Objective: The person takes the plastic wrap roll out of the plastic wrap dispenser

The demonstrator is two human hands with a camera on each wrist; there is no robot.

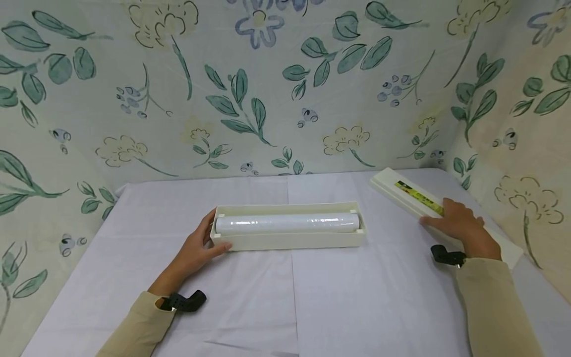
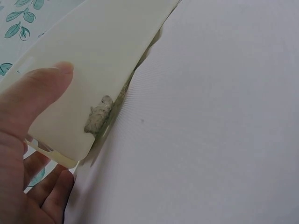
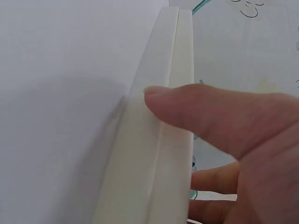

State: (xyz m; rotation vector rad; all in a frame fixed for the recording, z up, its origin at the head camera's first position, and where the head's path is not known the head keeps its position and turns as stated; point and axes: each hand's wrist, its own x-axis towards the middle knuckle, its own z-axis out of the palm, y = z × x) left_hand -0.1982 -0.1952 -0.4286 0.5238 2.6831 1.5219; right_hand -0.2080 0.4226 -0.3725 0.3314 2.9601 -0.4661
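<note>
A long cream plastic box (image 1: pixel 294 242) lies across the middle of the table in the head view, its top uncovered. Inside it rests a shiny white roll of plastic wrap (image 1: pixel 285 222). My left hand (image 1: pixel 192 253) grips the box's left end, thumb on the front wall and fingers behind the end. In the left wrist view a grey worn patch (image 2: pixel 99 116) marks the box wall (image 2: pixel 107 42) near its lower edge. At the right, my right hand (image 1: pixel 464 228) holds the long cream lid (image 1: pixel 389 184), which lies slantwise; its thumb presses the lid's side (image 3: pixel 135 154) in the right wrist view.
A white cloth (image 1: pixel 250 292) with fold lines covers the table. Floral fabric (image 1: pixel 276 114) hangs behind and along both sides, close to the lid's far side. A yellow-green label (image 1: pixel 417 196) runs along the lid's top.
</note>
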